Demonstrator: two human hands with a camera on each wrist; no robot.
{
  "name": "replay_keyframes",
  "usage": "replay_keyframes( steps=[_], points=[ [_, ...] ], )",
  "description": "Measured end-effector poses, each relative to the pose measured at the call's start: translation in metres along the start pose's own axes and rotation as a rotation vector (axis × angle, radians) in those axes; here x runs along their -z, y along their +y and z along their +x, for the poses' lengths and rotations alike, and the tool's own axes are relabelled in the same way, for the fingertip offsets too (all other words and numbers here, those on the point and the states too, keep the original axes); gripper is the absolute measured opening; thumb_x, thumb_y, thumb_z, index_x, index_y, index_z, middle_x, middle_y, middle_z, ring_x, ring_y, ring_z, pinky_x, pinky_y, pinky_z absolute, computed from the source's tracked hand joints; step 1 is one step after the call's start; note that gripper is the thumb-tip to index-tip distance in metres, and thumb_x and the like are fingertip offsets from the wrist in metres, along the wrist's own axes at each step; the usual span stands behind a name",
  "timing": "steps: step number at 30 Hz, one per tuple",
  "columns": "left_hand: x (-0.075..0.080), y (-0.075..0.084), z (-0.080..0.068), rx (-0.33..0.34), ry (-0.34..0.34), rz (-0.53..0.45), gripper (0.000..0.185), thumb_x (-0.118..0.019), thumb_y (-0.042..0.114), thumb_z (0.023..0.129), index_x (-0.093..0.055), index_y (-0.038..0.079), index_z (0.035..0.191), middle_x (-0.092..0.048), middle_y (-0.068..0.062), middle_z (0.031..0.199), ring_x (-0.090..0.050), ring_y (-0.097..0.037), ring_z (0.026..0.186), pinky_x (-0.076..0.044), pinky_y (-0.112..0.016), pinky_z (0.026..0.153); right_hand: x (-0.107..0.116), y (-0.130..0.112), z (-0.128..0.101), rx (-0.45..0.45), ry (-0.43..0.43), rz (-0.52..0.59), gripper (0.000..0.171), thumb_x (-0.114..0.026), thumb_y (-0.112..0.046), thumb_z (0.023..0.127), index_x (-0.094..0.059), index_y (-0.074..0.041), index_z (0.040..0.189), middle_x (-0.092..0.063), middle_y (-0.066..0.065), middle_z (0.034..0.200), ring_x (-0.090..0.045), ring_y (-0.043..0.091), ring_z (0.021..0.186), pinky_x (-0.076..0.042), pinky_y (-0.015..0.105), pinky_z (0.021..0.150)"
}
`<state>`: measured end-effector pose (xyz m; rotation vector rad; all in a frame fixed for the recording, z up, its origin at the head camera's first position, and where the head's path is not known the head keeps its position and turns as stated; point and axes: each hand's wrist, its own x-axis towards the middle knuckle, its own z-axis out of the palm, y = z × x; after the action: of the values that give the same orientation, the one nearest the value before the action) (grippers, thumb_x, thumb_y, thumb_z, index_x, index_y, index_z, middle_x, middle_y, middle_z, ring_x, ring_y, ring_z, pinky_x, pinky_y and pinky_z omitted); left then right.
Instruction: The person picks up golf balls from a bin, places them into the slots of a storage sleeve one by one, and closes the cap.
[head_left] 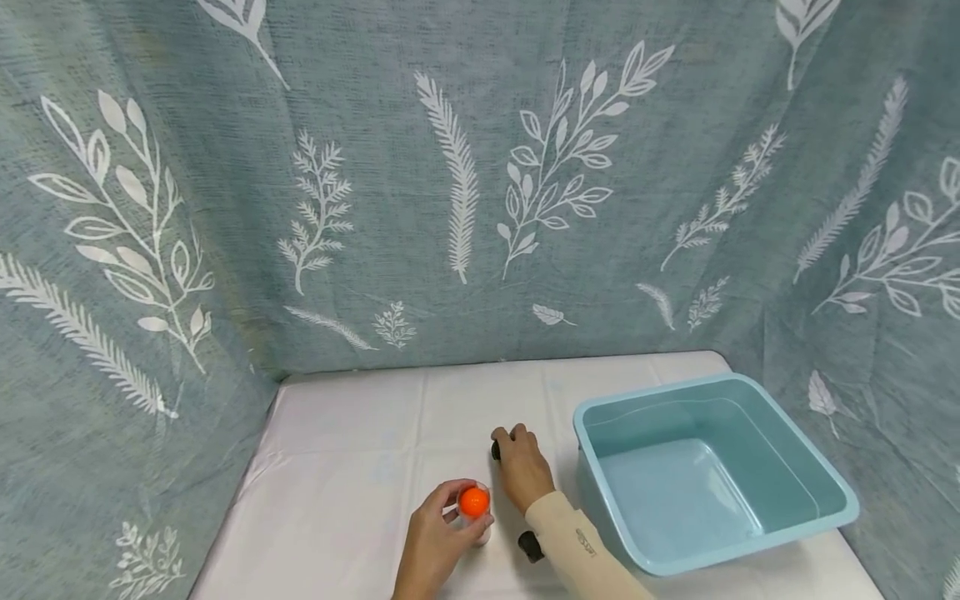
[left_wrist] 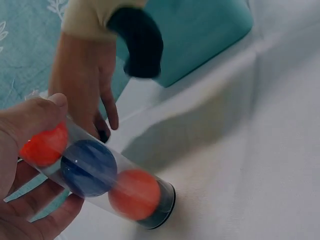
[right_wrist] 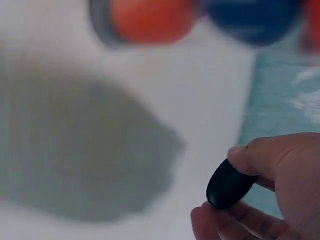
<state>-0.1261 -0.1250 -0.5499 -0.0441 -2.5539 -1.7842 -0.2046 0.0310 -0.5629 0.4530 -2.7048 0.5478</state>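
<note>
My left hand [head_left: 438, 537] grips a clear tube [left_wrist: 167, 202] near its upper end, thumb on one side and fingers on the other. Inside the tube, a blue ball [left_wrist: 89, 168] sits between an orange-red ball [left_wrist: 47, 145] and an orange ball [left_wrist: 134, 194]. A dark base closes the lower end. In the head view, the top orange ball [head_left: 474, 502] shows at the tube's upper end. Just beyond the tube, my right hand [head_left: 523, 468] pinches a dark round cap [right_wrist: 231, 185] between thumb and fingers, apart from the tube.
A light blue plastic basin [head_left: 607, 500] stands to the right of my right forearm. White cloth [head_left: 337, 467] covers the table. Leaf-patterned blue-green fabric [head_left: 375, 208] hangs behind and at the sides. A black device [head_left: 531, 547] sits at my right wrist.
</note>
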Motion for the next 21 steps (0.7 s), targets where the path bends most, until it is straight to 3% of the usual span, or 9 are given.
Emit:
replay_keyframes(
  steps=[4, 7, 13, 21],
  points=[
    [0.000, 0.002, 0.001, 0.010, -0.018, 0.006, 0.052, -0.091, 0.027, 0.077, -0.066, 0.011, 0.120, -0.066, -0.004, 0.120, -0.064, -0.025, 0.109, -0.058, -0.033, 0.091, 0.023, -0.007, -0.004, -0.089, -0.039, 0.205, 0.038, -0.078, -0.008, 0.089, -0.063, -0.008, 0.124, -0.059, 0.013, 0.108, -0.061, 0.026, 0.097, -0.060, 0.040, 0.084],
    [0.001, 0.003, 0.000, 0.017, -0.030, 0.003, 0.056, -0.090, 0.029, 0.077, -0.065, 0.009, 0.123, -0.065, -0.004, 0.121, -0.064, -0.026, 0.110, -0.058, -0.034, 0.091, 0.038, -0.012, -0.009, -0.082, -0.044, 0.379, 0.042, -0.075, -0.010, 0.092, -0.059, -0.010, 0.131, -0.059, 0.010, 0.117, -0.062, 0.024, 0.103, -0.058, 0.041, 0.092],
    [0.006, 0.003, 0.000, 0.014, -0.041, 0.008, 0.058, -0.089, 0.028, 0.079, -0.064, 0.007, 0.126, -0.065, -0.007, 0.124, -0.062, -0.028, 0.113, -0.057, -0.035, 0.093, 0.047, -0.020, -0.021, 0.088, 0.011, 0.624, 0.045, -0.073, -0.012, 0.095, -0.053, -0.012, 0.134, -0.058, -0.001, 0.128, -0.060, 0.015, 0.111, -0.056, 0.033, 0.095],
    [0.013, 0.003, -0.004, -0.025, -0.117, 0.016, 0.055, -0.082, 0.022, 0.087, -0.060, 0.007, 0.135, -0.063, -0.012, 0.133, -0.061, -0.033, 0.121, -0.054, -0.034, 0.098, 0.034, -0.025, -0.046, 0.294, 0.142, 0.710, 0.048, -0.076, -0.008, 0.090, -0.051, -0.007, 0.131, -0.060, 0.004, 0.129, -0.061, 0.017, 0.113, -0.055, 0.032, 0.092]
  ],
)
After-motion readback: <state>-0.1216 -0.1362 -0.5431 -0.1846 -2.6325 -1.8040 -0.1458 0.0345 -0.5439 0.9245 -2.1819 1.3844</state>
